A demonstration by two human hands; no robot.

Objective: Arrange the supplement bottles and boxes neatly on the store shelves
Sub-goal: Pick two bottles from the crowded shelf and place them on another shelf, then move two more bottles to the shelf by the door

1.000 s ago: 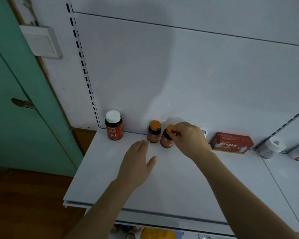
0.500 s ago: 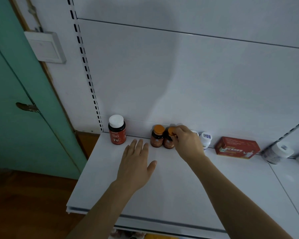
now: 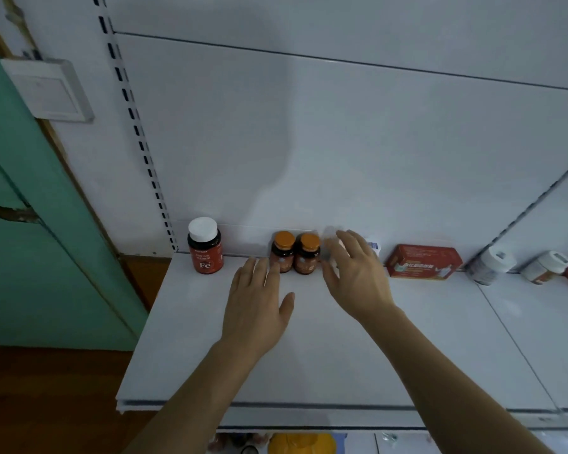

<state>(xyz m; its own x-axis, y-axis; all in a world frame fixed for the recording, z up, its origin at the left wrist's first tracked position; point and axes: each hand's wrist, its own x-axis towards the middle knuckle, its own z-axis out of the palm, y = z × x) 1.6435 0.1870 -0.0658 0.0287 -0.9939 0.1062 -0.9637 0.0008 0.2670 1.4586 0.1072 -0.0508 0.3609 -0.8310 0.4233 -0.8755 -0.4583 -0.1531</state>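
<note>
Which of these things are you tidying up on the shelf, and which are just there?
For the job:
- dark bottle with white cap and red Fe label
- two small brown bottles with orange caps
- flat red cardboard box
- white bottles lying at the right
- white metal shelf

Just there:
- green door
- white wall switch

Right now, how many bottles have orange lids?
2. One orange-lidded bottle stands against the back panel, the other touching its right side. The right hand might hide more.
</note>
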